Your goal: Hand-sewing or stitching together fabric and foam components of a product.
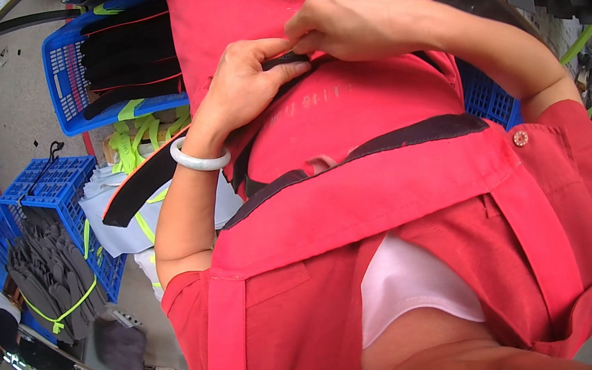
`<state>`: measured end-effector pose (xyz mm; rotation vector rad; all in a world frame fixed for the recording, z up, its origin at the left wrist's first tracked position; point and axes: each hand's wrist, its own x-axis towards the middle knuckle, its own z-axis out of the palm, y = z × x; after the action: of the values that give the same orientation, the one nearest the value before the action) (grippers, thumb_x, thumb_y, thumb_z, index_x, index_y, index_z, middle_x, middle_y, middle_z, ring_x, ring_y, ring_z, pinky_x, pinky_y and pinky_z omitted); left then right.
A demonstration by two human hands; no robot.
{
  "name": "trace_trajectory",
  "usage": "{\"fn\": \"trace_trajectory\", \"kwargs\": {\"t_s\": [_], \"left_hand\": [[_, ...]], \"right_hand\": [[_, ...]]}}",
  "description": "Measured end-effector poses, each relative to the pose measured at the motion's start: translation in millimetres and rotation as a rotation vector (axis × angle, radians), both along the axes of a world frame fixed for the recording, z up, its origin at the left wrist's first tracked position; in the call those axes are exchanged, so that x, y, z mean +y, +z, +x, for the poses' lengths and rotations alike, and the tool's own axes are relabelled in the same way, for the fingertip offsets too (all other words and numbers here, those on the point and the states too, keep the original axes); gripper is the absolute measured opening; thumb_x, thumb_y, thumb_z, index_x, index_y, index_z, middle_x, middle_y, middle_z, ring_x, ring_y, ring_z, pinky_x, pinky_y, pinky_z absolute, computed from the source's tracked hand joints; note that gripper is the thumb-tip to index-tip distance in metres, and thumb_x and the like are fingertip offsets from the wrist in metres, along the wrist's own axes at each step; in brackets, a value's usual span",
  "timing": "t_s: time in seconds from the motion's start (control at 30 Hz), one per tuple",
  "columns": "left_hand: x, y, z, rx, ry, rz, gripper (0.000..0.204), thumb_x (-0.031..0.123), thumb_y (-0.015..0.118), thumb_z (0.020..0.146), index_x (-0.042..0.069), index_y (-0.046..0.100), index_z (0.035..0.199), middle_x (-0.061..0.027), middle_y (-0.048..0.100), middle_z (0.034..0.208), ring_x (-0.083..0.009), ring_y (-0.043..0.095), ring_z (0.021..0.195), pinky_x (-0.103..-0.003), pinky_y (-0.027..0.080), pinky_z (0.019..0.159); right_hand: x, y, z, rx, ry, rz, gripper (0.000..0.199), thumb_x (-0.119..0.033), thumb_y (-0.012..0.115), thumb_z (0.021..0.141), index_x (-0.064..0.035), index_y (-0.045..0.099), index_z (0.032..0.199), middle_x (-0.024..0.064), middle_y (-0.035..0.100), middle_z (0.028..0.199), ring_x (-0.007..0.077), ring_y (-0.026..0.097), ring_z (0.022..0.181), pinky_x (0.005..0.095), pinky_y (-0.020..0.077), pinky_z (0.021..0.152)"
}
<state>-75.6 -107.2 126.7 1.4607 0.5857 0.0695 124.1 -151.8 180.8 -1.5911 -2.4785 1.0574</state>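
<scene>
while the red shirt (407, 276) fills the near part of the view, both hands meet just beyond it at the waist, over a red apron (316, 118) with dark trim. the left hand (242, 83), a pale bangle (198, 159) on its wrist, has thumb and fingers pinched together on the end of a black strap (286, 61); the right hand (353, 16) is closed on the same strap from the other side, fingertips touching the left's. the strap lies flat against the apron front, running off under both hands, and how it joins there is hidden by the fingers.

the likely trouble: the hold is only a fingertip pinch on a narrow, smooth band, so a pull from one side could slip the end free, or the strap could twist out of sight beneath the knuckles.

further off to the left, a black band with an orange edge (141, 184) hangs down beside the forearm and could snag the bangle. beyond it stand blue crates (69, 86) of dark pieces and grey bundles tied with yellow-green tape (62, 294).
</scene>
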Motion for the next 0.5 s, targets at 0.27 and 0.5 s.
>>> {"fn": "trace_trajectory", "kwargs": {"t_s": [0.27, 0.5], "left_hand": [[6, -2, -4, -0.074, 0.0, -0.145, 0.015, 0.011, 0.065, 0.086, -0.002, 0.068, 0.094, -0.0015, 0.067, 0.084, -0.0068, 0.058, 0.079, -0.023, 0.048, 0.075], [9, -1, -9, -0.087, 0.063, -0.34, 0.015, 0.01, 0.064, 0.088, -0.002, 0.067, 0.095, -0.0021, 0.066, 0.085, -0.009, 0.06, 0.081, -0.023, 0.048, 0.077]], "right_hand": [[-14, -23, 5, 0.745, -0.61, -0.875, 0.022, -0.023, 0.055, 0.096, -0.0057, 0.064, 0.087, -0.0052, 0.047, 0.059, 0.0012, 0.038, 0.051, 0.0199, 0.0286, 0.047], [-7, -11, 22, 0.413, -0.426, -0.459, 0.024, -0.021, 0.054, 0.097, 0.0004, 0.06, 0.087, -0.0024, 0.048, 0.063, 0.0047, 0.044, 0.057, 0.0233, 0.0367, 0.052]]}}
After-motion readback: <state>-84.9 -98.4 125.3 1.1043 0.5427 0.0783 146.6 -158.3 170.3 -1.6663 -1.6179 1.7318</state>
